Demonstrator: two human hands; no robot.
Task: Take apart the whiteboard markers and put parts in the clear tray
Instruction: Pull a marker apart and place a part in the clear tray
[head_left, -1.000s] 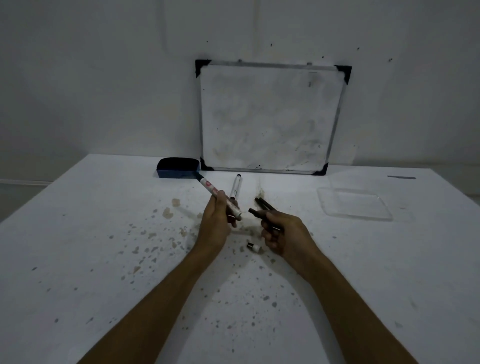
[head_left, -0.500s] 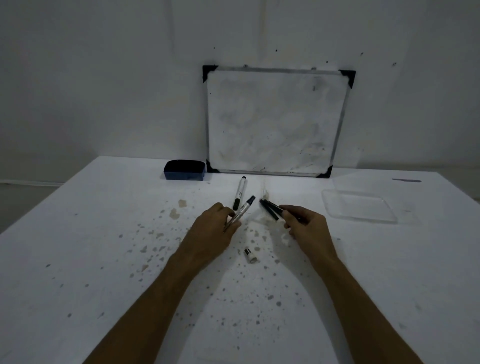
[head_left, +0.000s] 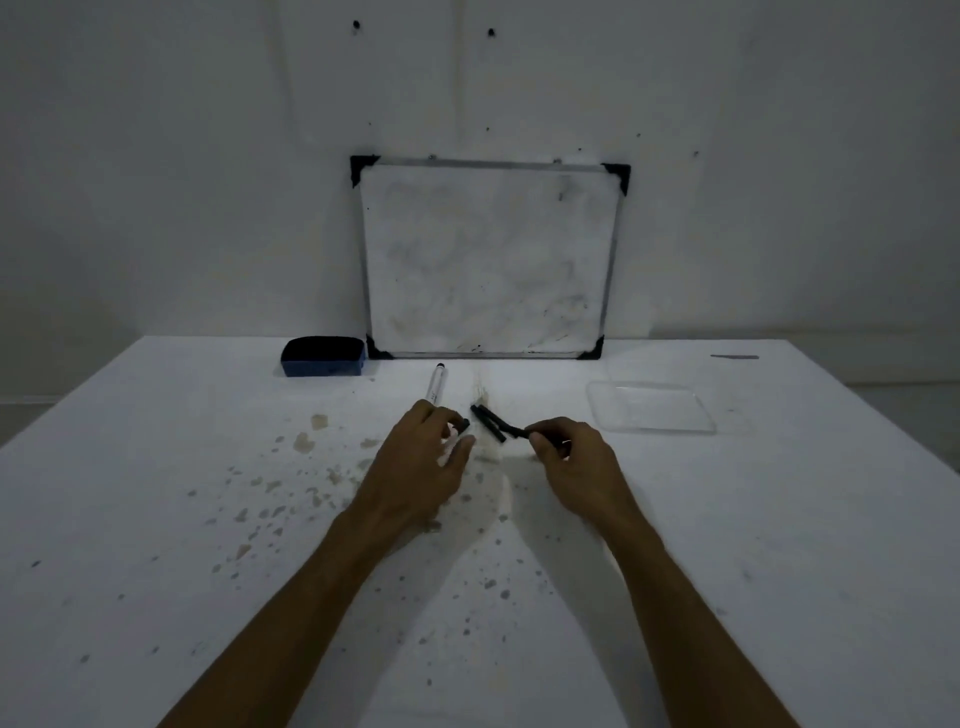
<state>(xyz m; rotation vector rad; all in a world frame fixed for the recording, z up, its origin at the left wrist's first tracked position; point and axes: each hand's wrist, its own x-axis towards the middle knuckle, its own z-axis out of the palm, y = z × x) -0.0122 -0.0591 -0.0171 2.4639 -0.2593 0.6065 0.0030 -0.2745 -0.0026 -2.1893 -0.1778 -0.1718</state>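
The left hand (head_left: 423, 457) lies low over the counter (head_left: 156, 467), fingers curled round a marker (head_left: 458, 429) of which only a dark end shows past the knuckles; the grip looks closed on it, though the dim light hides the rest of the barrel. The right hand (head_left: 563, 457), just beside it at 3 o'clock, pinches the near end of two black marker parts (head_left: 491, 420) between thumb and fingertips, and the pieces angle away toward 11 o'clock, their far tips close to the left hand's knuckles. The two hands stay apart, not touching.

Beyond the left hand at 12 o'clock a second marker (head_left: 435, 387) lies flat, its black cap pointing away. The clear tray (head_left: 649, 413) sits at 2 o'clock from the right hand, near it. Farther back, a blue eraser (head_left: 322, 356) rests at 11 o'clock, beside a whiteboard (head_left: 488, 260) propped against the wall. Brownish specks spot the counter around the forearms.
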